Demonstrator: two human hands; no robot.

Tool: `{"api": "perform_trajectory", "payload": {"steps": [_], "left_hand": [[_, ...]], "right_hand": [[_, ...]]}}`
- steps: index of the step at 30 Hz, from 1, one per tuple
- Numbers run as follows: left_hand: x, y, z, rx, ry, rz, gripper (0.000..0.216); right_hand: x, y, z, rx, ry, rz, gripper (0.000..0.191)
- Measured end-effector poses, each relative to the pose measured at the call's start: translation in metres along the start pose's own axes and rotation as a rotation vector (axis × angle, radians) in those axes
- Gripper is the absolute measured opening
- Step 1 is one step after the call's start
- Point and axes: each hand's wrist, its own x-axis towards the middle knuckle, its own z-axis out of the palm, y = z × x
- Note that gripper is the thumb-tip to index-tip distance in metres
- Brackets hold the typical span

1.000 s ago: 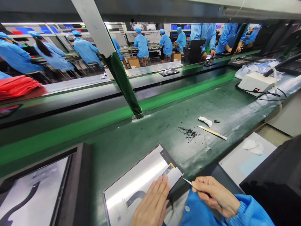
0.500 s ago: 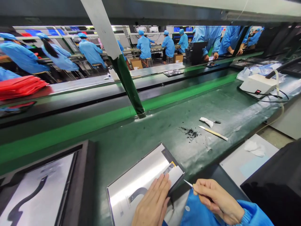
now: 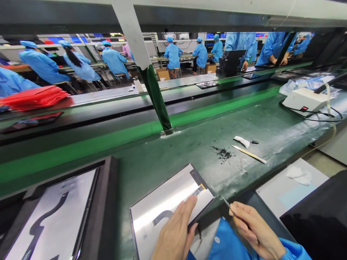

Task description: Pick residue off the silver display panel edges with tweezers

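Note:
My left hand (image 3: 175,234) lies flat, fingers together, on a shiny silver panel (image 3: 159,206) at the near edge of the green bench. The panel carries a dark flex cable and a small yellow tag near its right corner. My right hand (image 3: 253,229) is closed in a pinch on a thin metal tool (image 3: 226,203), probably tweezers. The tool's tip points at the panel's right corner, just off its edge.
A second panel in a black foam tray (image 3: 62,213) sits at the left. Black debris (image 3: 223,154), a white wooden stick (image 3: 249,154) and a white scrap (image 3: 241,141) lie on the bench. A white box with cables (image 3: 305,100) stands far right. A green post (image 3: 157,101) rises mid-bench. People in blue work beyond.
The view has shifted slightly left, so everything sits further right. My right hand has raised the tool's tip a little toward the panel corner. My left hand stays on the panel.

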Motion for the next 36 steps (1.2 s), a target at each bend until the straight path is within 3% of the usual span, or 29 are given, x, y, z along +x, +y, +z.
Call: {"api": "perform_trajectory", "payload": {"steps": [36], "left_hand": [[0.0, 0.0, 0.004, -0.039, 0.019, -0.01, 0.057]], "right_hand": [[-0.017, -0.038, -0.007, -0.004, 0.173, -0.158, 0.057]]}}
